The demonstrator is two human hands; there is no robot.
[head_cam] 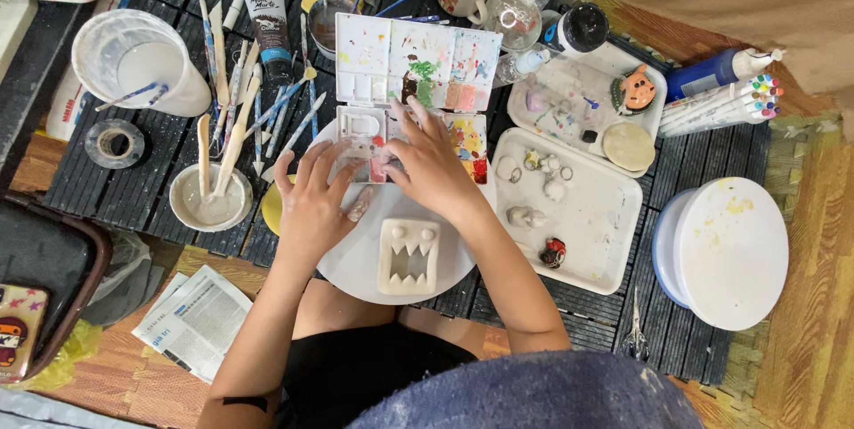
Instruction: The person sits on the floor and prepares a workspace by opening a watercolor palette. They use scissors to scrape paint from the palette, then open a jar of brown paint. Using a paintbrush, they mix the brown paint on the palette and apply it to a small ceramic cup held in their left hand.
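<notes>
Clay monster (408,256) – both hands (374,184) touching paint palette (414,95).

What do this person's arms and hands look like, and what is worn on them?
Both arms are bare to the upper arm: no sleeves, gloves, watch or bracelets visible. The left hand and right hand show no rings I can make out. A small dark mark, perhaps a tattoo, sits on the left upper arm. The top is black.

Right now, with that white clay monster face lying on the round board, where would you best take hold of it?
Probably by its two long outer sides, coming straight down from above. The clay monster face lies flat on the round board; its open toothed mouth and small eyes look fragile, while the plain edges are solid and unobstructed.
</notes>
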